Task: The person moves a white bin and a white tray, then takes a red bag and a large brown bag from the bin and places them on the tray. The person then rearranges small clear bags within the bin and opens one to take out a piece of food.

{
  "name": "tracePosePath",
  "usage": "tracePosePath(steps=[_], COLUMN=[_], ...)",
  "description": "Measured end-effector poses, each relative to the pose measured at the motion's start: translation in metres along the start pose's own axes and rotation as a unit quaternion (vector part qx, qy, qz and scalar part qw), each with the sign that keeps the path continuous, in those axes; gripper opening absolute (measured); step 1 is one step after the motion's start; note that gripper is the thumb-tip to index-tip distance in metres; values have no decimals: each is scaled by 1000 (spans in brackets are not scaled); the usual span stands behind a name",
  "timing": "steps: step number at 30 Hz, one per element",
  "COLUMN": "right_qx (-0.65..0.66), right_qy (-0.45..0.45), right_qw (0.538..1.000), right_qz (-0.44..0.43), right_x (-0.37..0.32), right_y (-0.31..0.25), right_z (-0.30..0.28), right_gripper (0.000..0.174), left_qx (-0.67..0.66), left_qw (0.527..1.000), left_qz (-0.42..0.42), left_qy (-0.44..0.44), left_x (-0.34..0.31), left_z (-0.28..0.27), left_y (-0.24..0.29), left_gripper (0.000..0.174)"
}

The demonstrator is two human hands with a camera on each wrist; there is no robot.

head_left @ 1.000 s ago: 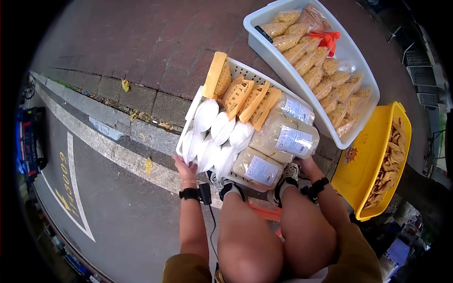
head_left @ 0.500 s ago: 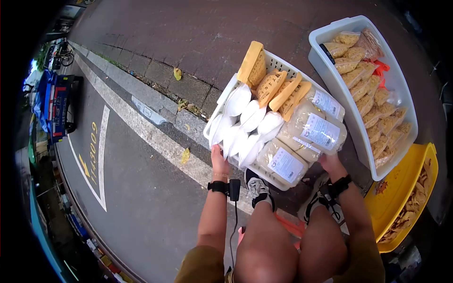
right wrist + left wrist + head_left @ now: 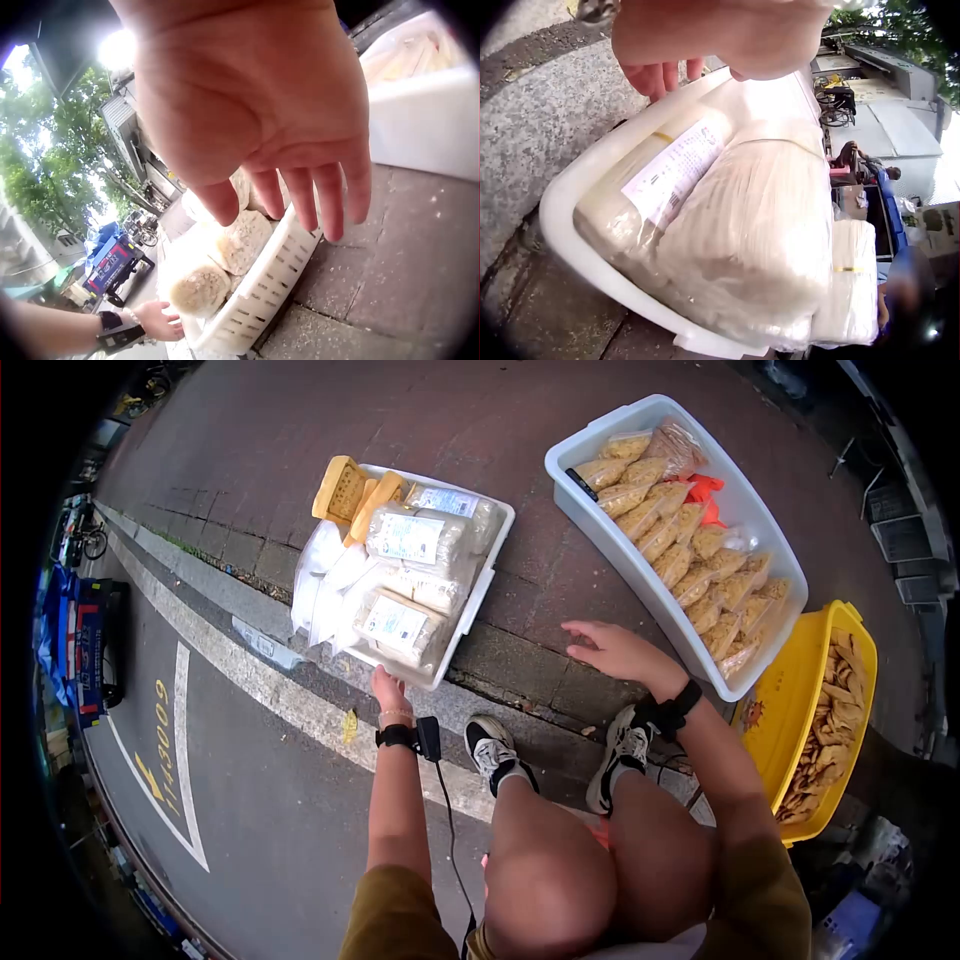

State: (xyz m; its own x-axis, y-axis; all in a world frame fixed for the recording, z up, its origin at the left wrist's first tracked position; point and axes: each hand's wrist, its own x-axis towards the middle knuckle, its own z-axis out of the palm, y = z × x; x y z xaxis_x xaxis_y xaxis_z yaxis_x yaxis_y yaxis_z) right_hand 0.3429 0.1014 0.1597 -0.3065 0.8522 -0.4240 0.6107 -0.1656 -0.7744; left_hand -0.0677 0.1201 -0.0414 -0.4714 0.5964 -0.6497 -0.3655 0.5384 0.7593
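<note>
Truck [image 3: 88, 645], blue and dark, at the far left of the head view, beyond the lane. Number [image 3: 168, 745], yellow, painted on the road beside a yellow arrow [image 3: 147, 775] and white lines.

Basket [image 3: 487, 585], white with slotted sides, set over the paving at the kerb. Contents, left to right: white bags [image 3: 320, 585], bunched along the left side; brown packets [image 3: 341, 488], upright or leaning at the far corner; clear packs [image 3: 410, 538] with printed labels, pale contents, filling the right part, some lying on others.

Left hand [image 3: 388, 688], at the near rim of the basket, fingers extended and loosely spread in the right wrist view; whether they touch the rim, cannot tell. Black strap [image 3: 400, 736] on its wrist.

Shoes [image 3: 490, 748], one pair, black and white, near the kerb.

Right hand [image 3: 615, 650], empty, palm flat, fingers extended and slightly parted, between basket and tub, apart from both. A second black strap [image 3: 670, 710] on its wrist.

Tub [image 3: 630, 570], pale blue-white, on the paving. Contents: a dark object [image 3: 580, 484] in the left corner; clear bags [image 3: 672, 563] of yellowish pieces, in rows; a red bag [image 3: 705, 495] among them.

Bin [image 3: 775, 710], yellow, at the far right beside the tub, holding flat brown pieces [image 3: 825, 745].
</note>
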Motion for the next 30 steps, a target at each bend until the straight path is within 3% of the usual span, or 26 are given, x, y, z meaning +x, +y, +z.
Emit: tracePosePath(steps=[1,3,5,7,8,9,11,13,15,16,17,19,21,24,25,27,29,30], right_qx=[-2,6,-48,-91,-73,-56,-110,-50,3,20,37,73,93,289,382,525,671,693], right_qy=[-25,50,109,178,195,213,256,305,340,355,368,377,356,312,286,347,400,409], right_qw=[999,998,990,973,964,951,913,885,873,880,885,915,930,898,870,770,622,593], right_qz=[35,35,75,112,166,217,299,349,350,317,283,122,-10,-111,-124,-108,-37,25], right_x=[-37,-131,-224,-319,-365,-408,-490,-555,-601,-618,-630,-637,-615,-533,-498,-416,-340,-309], right_y=[4,-9,-20,-22,-28,-34,-28,-49,-95,-114,-132,-163,-176,-152,-137,-90,-39,-18], right_z=[-15,-35,-36,-14,-4,9,40,65,76,80,82,76,60,33,24,15,16,21], right_gripper=[48,46,44,43,43,42,44,43,43,43,44,46,48,40,38,33,29,30], left_qx=[-6,52,186,210,268,293,372,374,167,45,-70,-220,-260,-240,-220,-165,-103,-51], left_qw=[1000,988,913,841,802,869,828,822,907,915,910,860,813,790,787,804,823,836], left_qz=[-28,-86,-186,-245,114,-62,-67,-48,-1,9,-35,-96,-141,-213,-233,-252,-221,-195], left_qy=[7,-117,-312,-435,-521,-393,-415,-427,-386,-400,-406,-451,-501,-523,-527,-513,-513,-511], left_x=[-55,-120,-157,-179,-193,-219,-246,-258,-319,-360,-379,-451,-523,-574,-577,-574,-554,-540], left_z=[18,12,-3,-15,-28,-23,-29,-34,-29,-27,-20,-8,10,58,78,113,135,146], left_y=[-10,-58,-100,-99,-93,-67,-25,4,42,63,73,99,112,97,86,70,59,54], left_gripper=[37,40,40,32,29,29,28,33,33,32,24,10,10,11,10,10,9,9])
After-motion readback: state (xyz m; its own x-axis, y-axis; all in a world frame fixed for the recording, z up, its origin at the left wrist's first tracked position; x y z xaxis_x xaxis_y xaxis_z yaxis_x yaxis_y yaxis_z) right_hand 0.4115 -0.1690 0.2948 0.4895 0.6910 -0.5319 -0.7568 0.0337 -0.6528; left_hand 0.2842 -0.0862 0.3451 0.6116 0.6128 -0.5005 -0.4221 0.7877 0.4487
